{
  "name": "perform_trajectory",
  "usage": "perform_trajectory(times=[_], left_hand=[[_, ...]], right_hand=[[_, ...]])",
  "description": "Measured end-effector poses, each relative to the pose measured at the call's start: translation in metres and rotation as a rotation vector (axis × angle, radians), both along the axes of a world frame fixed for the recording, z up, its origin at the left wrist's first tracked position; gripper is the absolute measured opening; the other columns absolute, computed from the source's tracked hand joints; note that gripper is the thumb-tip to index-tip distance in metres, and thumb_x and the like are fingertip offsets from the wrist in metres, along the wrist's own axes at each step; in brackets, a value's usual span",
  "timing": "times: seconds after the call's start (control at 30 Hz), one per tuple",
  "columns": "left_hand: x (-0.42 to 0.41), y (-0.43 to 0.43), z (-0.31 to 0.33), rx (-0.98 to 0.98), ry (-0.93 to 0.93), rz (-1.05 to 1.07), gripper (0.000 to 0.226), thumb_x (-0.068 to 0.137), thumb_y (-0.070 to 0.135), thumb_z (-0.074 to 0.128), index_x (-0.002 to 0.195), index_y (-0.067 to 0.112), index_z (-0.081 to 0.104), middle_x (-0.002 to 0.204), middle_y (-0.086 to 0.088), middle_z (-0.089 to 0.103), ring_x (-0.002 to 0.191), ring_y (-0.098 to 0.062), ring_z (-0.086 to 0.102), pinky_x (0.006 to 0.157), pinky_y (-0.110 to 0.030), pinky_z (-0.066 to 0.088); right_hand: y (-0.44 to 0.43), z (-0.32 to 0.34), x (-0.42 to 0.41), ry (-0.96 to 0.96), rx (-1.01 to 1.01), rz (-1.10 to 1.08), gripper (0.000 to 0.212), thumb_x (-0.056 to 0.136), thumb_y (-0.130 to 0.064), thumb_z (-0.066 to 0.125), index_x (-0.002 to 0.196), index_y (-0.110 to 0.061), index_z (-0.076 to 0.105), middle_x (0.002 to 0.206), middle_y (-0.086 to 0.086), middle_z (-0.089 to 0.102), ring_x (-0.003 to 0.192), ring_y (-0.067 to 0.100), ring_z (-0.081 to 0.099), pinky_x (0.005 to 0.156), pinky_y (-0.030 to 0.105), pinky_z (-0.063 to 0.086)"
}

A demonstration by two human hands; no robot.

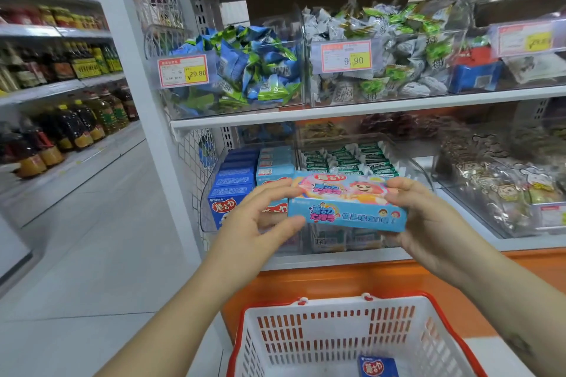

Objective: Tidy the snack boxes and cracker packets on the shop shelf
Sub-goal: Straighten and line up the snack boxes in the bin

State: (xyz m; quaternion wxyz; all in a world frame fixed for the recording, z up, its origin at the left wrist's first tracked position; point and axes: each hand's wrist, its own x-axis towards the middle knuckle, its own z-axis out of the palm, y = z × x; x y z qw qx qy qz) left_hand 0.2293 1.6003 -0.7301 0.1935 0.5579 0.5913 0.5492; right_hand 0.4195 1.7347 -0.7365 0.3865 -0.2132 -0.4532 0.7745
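Note:
A light-blue and pink snack box [346, 202] with cartoon faces is held flat in front of the lower shelf. My left hand [260, 217] grips its left end, thumb underneath and fingers on top. My right hand [428, 217] grips its right end. Behind it, a clear bin [205, 193] holds rows of dark-blue snack boxes [232, 184] and light-blue snack boxes [275, 162]. Green-and-white cracker packets [346, 159] fill the neighbouring clear bin.
A white and red shopping basket [306, 333] stands below my hands, with one small blue box [378, 366] inside. The upper shelf carries bins of blue-green packets [254, 67] and grey-green packets [398, 49]. Bagged snacks [502, 187] lie right. An aisle with oil bottles [70, 128] opens left.

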Motion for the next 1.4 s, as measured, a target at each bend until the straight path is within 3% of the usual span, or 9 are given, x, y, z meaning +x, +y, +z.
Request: perform_trajectory(times=[0.13, 0.27, 0.5, 0.7, 0.83, 0.97, 1.07, 1.23, 1.4], left_hand=[[0.001, 0.007, -0.006, 0.02, -0.266, 0.1, 0.03, 0.073, 0.037, 0.062, 0.1, 0.026, 0.063, 0.112, 0.009, 0.067, 0.098, -0.009, 0.067, 0.081, -0.037, 0.058], [-0.005, 0.011, -0.006, -0.02, -0.518, 0.059, 0.031, 0.079, 0.014, 0.065, 0.107, 0.023, 0.056, 0.105, -0.005, 0.072, 0.095, -0.017, 0.069, 0.076, -0.028, 0.058], [-0.01, 0.011, -0.007, -0.068, -0.502, 0.008, 0.049, 0.063, 0.027, 0.07, 0.11, 0.027, 0.057, 0.104, -0.001, 0.073, 0.097, -0.013, 0.068, 0.078, -0.025, 0.055], [-0.007, 0.011, -0.007, -0.17, -0.442, 0.023, 0.028, 0.078, 0.027, 0.063, 0.106, 0.027, 0.061, 0.098, 0.003, 0.074, 0.088, -0.008, 0.069, 0.079, -0.026, 0.055], [-0.002, 0.009, -0.002, -0.214, -0.549, 0.012, 0.044, 0.073, 0.032, 0.066, 0.116, 0.034, 0.057, 0.097, -0.002, 0.073, 0.081, -0.013, 0.07, 0.071, -0.028, 0.058], [0.001, 0.008, 0.003, -0.25, -0.704, 0.005, 0.029, 0.089, 0.029, 0.06, 0.117, 0.035, 0.062, 0.093, 0.002, 0.074, 0.07, -0.01, 0.067, 0.066, -0.026, 0.057], [-0.002, 0.007, 0.008, -0.243, -0.746, 0.019, 0.029, 0.086, 0.036, 0.06, 0.112, 0.025, 0.066, 0.091, -0.001, 0.075, 0.071, -0.013, 0.065, 0.068, -0.027, 0.056], [-0.002, 0.005, 0.012, -0.181, -0.576, -0.002, 0.049, 0.081, 0.049, 0.052, 0.121, 0.023, 0.061, 0.102, 0.002, 0.072, 0.078, -0.011, 0.065, 0.081, -0.03, 0.056], [-0.014, 0.002, 0.023, -0.059, 0.053, 0.161, 0.051, 0.086, 0.028, 0.065, 0.129, 0.047, 0.046, 0.104, 0.013, 0.061, 0.087, -0.002, 0.059, 0.069, -0.012, 0.05]], right_hand=[[0.002, 0.002, 0.0, -0.002, 0.257, 0.019, 0.054, 0.063, 0.008, 0.065, 0.105, -0.025, 0.056, 0.113, -0.002, 0.061, 0.088, 0.015, 0.069, 0.058, 0.024, 0.055], [0.005, -0.003, 0.006, -0.17, 0.431, 0.009, 0.077, 0.064, -0.01, 0.069, 0.125, -0.05, 0.046, 0.135, -0.016, 0.046, 0.113, 0.005, 0.059, 0.08, 0.031, 0.054], [0.007, -0.005, 0.005, -0.24, 0.41, 0.024, 0.103, 0.038, -0.049, 0.092, 0.13, -0.043, 0.047, 0.121, -0.006, 0.065, 0.103, 0.02, 0.067, 0.083, 0.041, 0.055], [0.005, 0.003, 0.001, -0.195, 0.489, -0.126, 0.083, 0.061, -0.037, 0.079, 0.136, -0.023, 0.046, 0.107, 0.003, 0.071, 0.089, 0.023, 0.071, 0.074, 0.034, 0.059], [0.004, 0.005, 0.003, -0.301, 0.471, -0.17, 0.075, 0.055, -0.061, 0.074, 0.124, -0.046, 0.05, 0.127, -0.004, 0.059, 0.094, 0.017, 0.07, 0.087, 0.048, 0.053], [-0.001, 0.014, 0.009, -0.262, 0.582, -0.014, 0.068, 0.047, -0.064, 0.081, 0.11, -0.047, 0.063, 0.137, -0.022, 0.046, 0.102, 0.007, 0.066, 0.074, 0.027, 0.057], [-0.002, 0.016, 0.013, -0.247, 0.593, 0.123, 0.075, 0.054, -0.041, 0.087, 0.122, -0.037, 0.057, 0.128, -0.01, 0.06, 0.098, 0.019, 0.069, 0.076, 0.026, 0.056], [0.001, 0.013, -0.001, -0.219, 0.49, -0.079, 0.043, 0.073, -0.03, 0.062, 0.115, -0.022, 0.061, 0.103, 0.003, 0.072, 0.072, 0.019, 0.07, 0.062, 0.021, 0.055], [0.002, 0.012, -0.025, -0.132, 0.238, -0.06, 0.031, 0.084, -0.036, 0.053, 0.106, -0.016, 0.06, 0.081, 0.002, 0.074, 0.057, 0.014, 0.068, 0.05, 0.017, 0.053]])
